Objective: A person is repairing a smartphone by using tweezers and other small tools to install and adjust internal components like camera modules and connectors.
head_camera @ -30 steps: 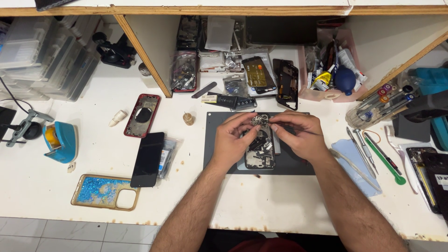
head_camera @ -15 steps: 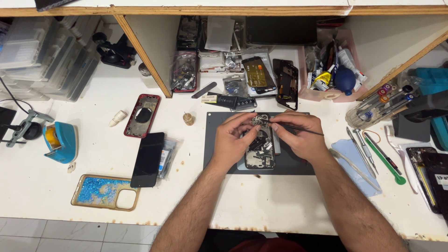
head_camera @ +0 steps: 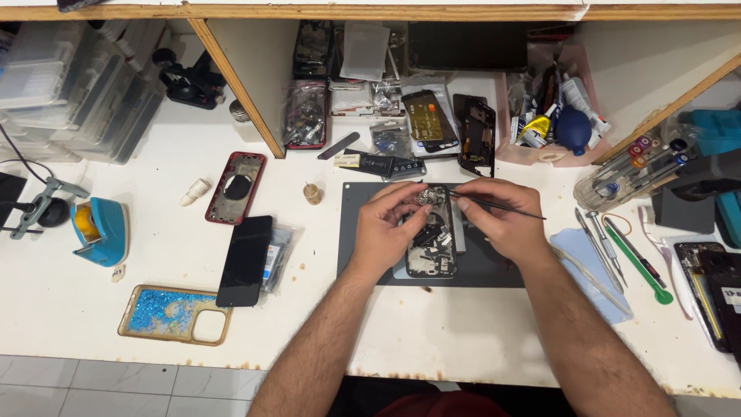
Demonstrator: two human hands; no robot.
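An opened phone (head_camera: 432, 249) with its insides exposed lies on a dark grey work mat (head_camera: 494, 266) at the middle of the white bench. My left hand (head_camera: 386, 228) rests on the phone's left side, its fingertips pinching a small metal part (head_camera: 425, 198) at the phone's top end. My right hand (head_camera: 502, 216) is at the phone's right side and grips thin black tweezers (head_camera: 494, 204); their tips point left at the same small part.
A red phone frame (head_camera: 235, 187), a black phone (head_camera: 245, 259) and a glittery blue case (head_camera: 174, 314) lie to the left. Screwdrivers and a green pry tool (head_camera: 637, 262) lie to the right. Phone parts (head_camera: 475, 135) and a tool tub (head_camera: 552, 120) crowd the shelf behind.
The right hand has shifted slightly right and the tweezers now show clearly, slanting out to its right. The left hand stays at the phone's top end.
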